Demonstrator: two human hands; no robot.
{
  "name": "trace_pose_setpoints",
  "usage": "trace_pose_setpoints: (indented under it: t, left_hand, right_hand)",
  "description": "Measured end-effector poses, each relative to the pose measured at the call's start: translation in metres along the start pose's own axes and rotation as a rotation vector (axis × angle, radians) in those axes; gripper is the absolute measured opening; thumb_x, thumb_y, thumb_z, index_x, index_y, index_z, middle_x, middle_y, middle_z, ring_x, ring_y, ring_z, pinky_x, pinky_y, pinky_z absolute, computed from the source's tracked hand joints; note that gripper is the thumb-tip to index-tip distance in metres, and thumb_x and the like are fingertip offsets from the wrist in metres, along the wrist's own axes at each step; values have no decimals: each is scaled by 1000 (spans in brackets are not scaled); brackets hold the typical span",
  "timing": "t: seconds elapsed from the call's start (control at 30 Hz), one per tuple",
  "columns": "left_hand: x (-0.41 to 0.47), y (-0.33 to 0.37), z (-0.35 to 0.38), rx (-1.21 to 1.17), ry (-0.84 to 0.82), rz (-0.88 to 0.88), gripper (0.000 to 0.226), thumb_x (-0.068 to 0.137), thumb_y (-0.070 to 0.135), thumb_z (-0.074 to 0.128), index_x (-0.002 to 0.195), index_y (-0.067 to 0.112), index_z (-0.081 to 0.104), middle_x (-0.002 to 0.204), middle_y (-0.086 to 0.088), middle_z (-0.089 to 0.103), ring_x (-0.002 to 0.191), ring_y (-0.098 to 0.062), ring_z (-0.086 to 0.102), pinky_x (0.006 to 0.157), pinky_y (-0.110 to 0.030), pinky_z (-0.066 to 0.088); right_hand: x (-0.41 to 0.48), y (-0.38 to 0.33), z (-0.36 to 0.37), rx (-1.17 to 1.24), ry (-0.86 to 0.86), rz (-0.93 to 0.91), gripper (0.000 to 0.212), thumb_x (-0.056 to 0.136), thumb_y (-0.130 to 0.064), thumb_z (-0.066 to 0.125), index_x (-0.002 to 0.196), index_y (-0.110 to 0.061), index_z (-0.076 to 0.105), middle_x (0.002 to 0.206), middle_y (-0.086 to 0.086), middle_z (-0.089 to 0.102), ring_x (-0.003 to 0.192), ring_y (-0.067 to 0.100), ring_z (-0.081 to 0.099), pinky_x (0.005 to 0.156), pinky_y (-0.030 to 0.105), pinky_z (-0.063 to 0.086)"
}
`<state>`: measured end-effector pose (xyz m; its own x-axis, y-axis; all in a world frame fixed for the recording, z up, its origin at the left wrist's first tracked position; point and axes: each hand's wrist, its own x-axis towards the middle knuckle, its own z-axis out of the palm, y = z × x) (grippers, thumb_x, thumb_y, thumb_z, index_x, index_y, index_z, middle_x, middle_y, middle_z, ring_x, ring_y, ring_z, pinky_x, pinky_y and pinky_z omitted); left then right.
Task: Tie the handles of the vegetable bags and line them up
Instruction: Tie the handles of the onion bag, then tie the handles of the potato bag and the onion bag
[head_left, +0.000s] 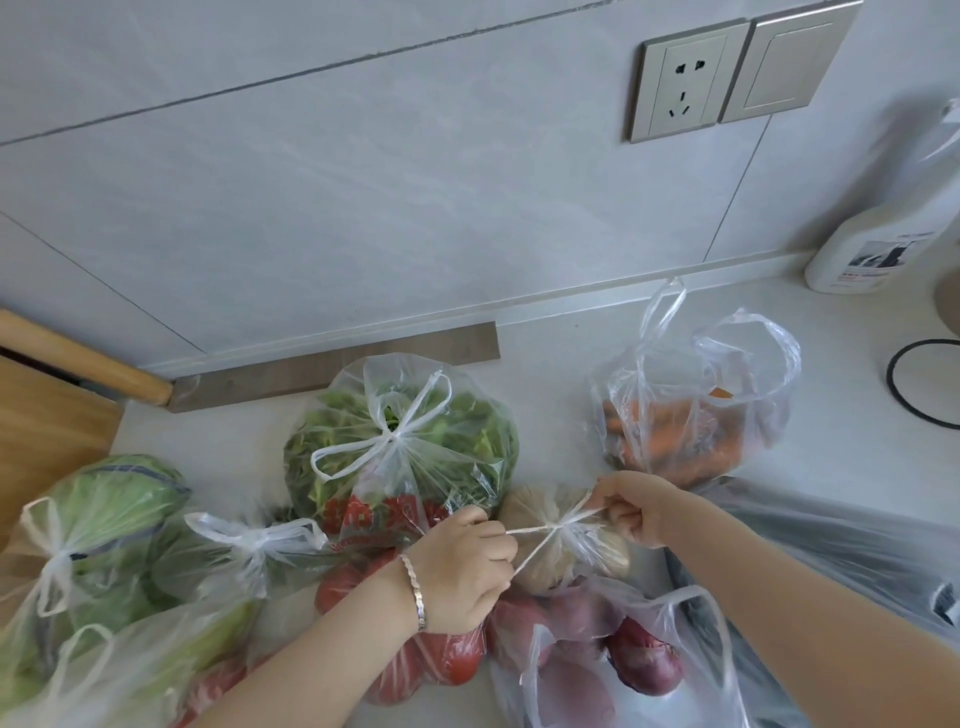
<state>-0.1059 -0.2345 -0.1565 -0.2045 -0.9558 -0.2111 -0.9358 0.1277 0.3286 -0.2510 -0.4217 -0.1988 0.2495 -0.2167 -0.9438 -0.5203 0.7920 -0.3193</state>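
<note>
Clear plastic vegetable bags crowd the counter. My left hand (467, 564) and my right hand (631, 506) each grip a twisted handle of the potato bag (563, 551) and pull them apart, with the knot between them. Behind it stands the knotted leafy greens bag (400, 441). At far left the cabbage bag (98, 525) is tied, and a dark greens bag (244, 551) beside it is tied too. The carrot bag (691, 415) at back right has loose upright handles. The red onion bag (613, 649) in front is open. A tomato bag (421, 660) lies under my left wrist.
A white spray bottle (878, 239) stands at the back right by the wall. A black ring (914, 384) lies on the counter at the right. A wooden board (47, 421) and a rolling pin (83, 358) sit at the left. A grey bag (841, 561) lies under my right forearm.
</note>
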Motion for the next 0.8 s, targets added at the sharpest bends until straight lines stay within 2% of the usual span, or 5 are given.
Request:
trace_pose_setpoints:
  t: [0.2,0.37,0.53,0.63,0.8]
  left_hand:
    - [16,17,0,-226,43,-534,24,90,24,42,73,16,57,80,1,55,77,-18,54,85,-32,45]
    - [23,46,-12,-574,351,-855,33,88,36,54,115,16,56,115,-2,52,106,-12,51,91,-18,37]
    - [13,86,-53,-350,-381,-847,83,68,76,46,96,0,61,84,-14,67,77,-29,64,60,-31,43]
    - [7,96,-53,-110,-513,-773,35,82,43,48,76,10,57,83,-10,63,75,-24,52,67,-25,42]
    - [3,103,-43,-1140,53,-1015,34,93,16,43,61,8,53,47,-1,59,48,-14,58,63,-24,45]
  right_hand:
    - [-23,-2,5,-38,102,-194,16,80,12,53,85,-2,58,58,5,41,44,10,31,29,14,23]
    - [-81,-6,-1,-637,96,-451,44,86,-18,58,128,-8,50,98,7,61,73,13,55,61,15,46]
    - [-151,18,-12,-1431,112,-507,29,83,-44,55,96,-18,56,91,-2,62,76,13,56,71,23,46]
    - [-160,40,-20,-1679,184,-350,28,86,-32,46,64,-15,47,63,-5,44,62,14,47,57,22,36]
    - [-150,59,-28,-1036,101,-530,31,93,-26,38,79,-12,63,77,5,56,76,19,49,73,33,43]
